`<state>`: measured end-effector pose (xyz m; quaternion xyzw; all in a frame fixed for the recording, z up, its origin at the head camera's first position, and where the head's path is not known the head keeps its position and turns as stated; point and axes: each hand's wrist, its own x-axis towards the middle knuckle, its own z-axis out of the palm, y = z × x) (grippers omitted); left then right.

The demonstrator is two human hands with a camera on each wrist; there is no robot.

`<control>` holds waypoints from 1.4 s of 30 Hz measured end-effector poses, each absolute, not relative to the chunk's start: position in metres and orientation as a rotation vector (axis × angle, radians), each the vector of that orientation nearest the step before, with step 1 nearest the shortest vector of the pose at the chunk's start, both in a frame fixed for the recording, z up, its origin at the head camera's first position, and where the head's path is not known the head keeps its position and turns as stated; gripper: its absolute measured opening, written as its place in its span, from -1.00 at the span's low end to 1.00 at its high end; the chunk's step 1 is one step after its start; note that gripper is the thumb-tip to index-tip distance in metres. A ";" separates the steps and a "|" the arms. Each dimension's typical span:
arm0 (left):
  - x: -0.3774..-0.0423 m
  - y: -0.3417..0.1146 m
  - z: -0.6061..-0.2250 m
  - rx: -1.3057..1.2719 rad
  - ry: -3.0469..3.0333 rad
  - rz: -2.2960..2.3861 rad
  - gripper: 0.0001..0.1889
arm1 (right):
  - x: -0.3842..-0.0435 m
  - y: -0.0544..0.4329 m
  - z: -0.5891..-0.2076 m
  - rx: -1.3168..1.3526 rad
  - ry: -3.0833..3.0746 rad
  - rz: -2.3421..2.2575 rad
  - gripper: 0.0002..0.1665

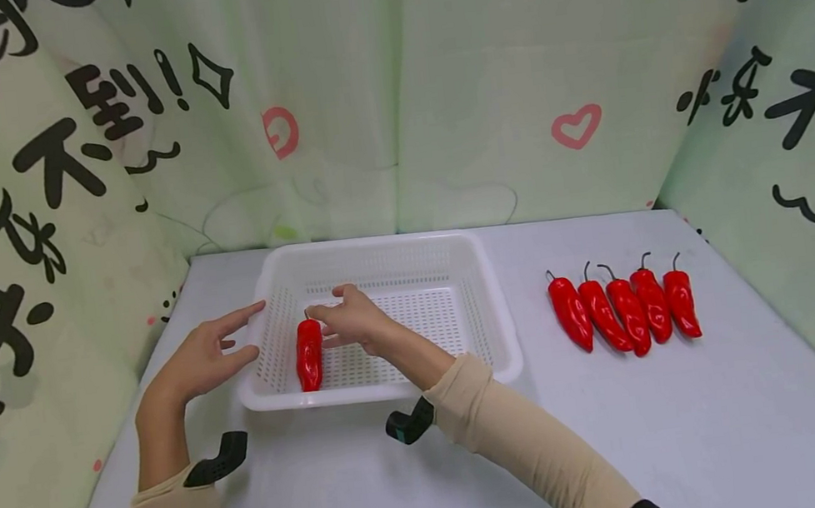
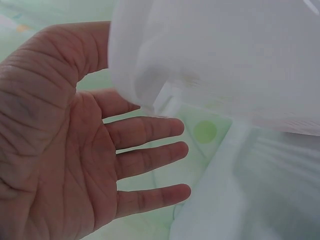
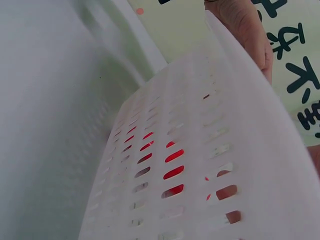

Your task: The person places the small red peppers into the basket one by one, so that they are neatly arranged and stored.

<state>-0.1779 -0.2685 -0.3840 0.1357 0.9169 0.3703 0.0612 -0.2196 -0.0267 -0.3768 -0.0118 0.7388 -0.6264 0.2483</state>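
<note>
A white perforated plastic basket (image 1: 492, 303) stands on the table. Inside its left part lies a red chili pepper (image 1: 310, 361), stem toward the back. My right hand (image 1: 355, 323) reaches over the front rim, its extended fingers at the pepper's stem end; the exact contact of the fingertips is hidden. Red shows through the slots of the basket wall (image 3: 200, 165) in the right wrist view. Beside the basket's left rim is my left hand (image 1: 197, 366), thumb and fingers spread. In the left wrist view, the left hand (image 2: 65, 155) has straight fingers, partly covered by the rim (image 2: 130, 65).
On the table (image 1: 626, 447) right of the basket, several red chili peppers (image 1: 629, 317) lie in a row with stems toward the back. A pale green printed curtain (image 1: 482, 111) encloses the back and both sides.
</note>
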 end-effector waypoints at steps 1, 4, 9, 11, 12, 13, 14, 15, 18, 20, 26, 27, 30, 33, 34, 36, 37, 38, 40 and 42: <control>-0.178 -0.268 -0.384 0.409 2.772 1.119 -0.34 | -0.220 -0.026 -0.377 -0.034 2.019 -1.707 -0.09; -0.178 -0.268 -0.383 0.405 2.772 1.121 -0.34 | -0.219 -0.025 -0.375 -0.048 2.029 -1.705 -0.08; -0.177 -0.268 -0.382 0.400 2.775 1.118 -0.34 | -0.215 -0.020 -0.372 -0.099 2.081 -1.682 -0.09; -0.177 -0.268 -0.383 0.396 2.770 1.123 -0.34 | -0.213 -0.017 -0.371 -0.127 2.125 -1.665 -0.10; -0.177 -0.268 -0.383 0.395 2.768 1.125 -0.34 | -0.212 -0.015 -0.371 -0.142 2.148 -1.654 -0.11; -0.177 -0.268 -0.383 0.393 2.767 1.123 -0.34 | -0.211 -0.012 -0.371 -0.154 2.170 -1.643 -0.11; -0.177 -0.268 -0.383 0.391 2.767 1.121 -0.34 | -0.210 -0.009 -0.371 -0.170 2.193 -1.629 -0.12; -0.177 -0.268 -0.383 0.390 2.769 1.118 -0.34 | -0.209 -0.006 -0.371 -0.187 2.210 -1.618 -0.12; -0.176 -0.268 -0.383 0.387 2.774 1.107 -0.34 | -0.207 0.002 -0.371 -0.209 2.250 -1.596 -0.12; -0.176 -0.267 -0.382 0.387 2.776 1.103 -0.35 | -0.205 0.007 -0.370 -0.218 2.272 -1.593 -0.12; -0.176 -0.267 -0.382 0.374 2.770 1.101 -0.34 | -0.197 0.020 -0.365 -0.264 2.357 -1.583 -0.13; -0.177 -0.267 -0.382 0.368 2.768 1.099 -0.33 | -0.196 0.022 -0.364 -0.272 2.368 -1.579 -0.13; -0.177 -0.267 -0.382 0.368 2.766 1.103 -0.33 | -0.191 0.028 -0.359 -0.292 2.378 -1.578 -0.14; -0.177 -0.267 -0.382 0.376 2.769 1.107 -0.34 | -0.186 0.035 -0.354 -0.313 2.375 -1.582 -0.15; -0.177 -0.267 -0.382 0.383 2.770 1.109 -0.35 | -0.185 0.037 -0.353 -0.320 2.372 -1.589 -0.15; -0.177 -0.267 -0.382 0.388 2.767 1.114 -0.35 | -0.182 0.042 -0.350 -0.341 2.375 -1.593 -0.16; -0.177 -0.267 -0.382 0.388 2.767 1.113 -0.35 | -0.180 0.045 -0.349 -0.348 2.378 -1.592 -0.17; -0.177 -0.267 -0.382 0.387 2.764 1.114 -0.35 | -0.178 0.048 -0.348 -0.354 2.381 -1.592 -0.17; -0.177 -0.267 -0.382 0.383 2.763 1.116 -0.34 | -0.176 0.054 -0.346 -0.380 2.395 -1.589 -0.17; -0.177 -0.267 -0.383 0.376 2.764 1.116 -0.33 | -0.172 0.059 -0.345 -0.400 2.414 -1.577 -0.17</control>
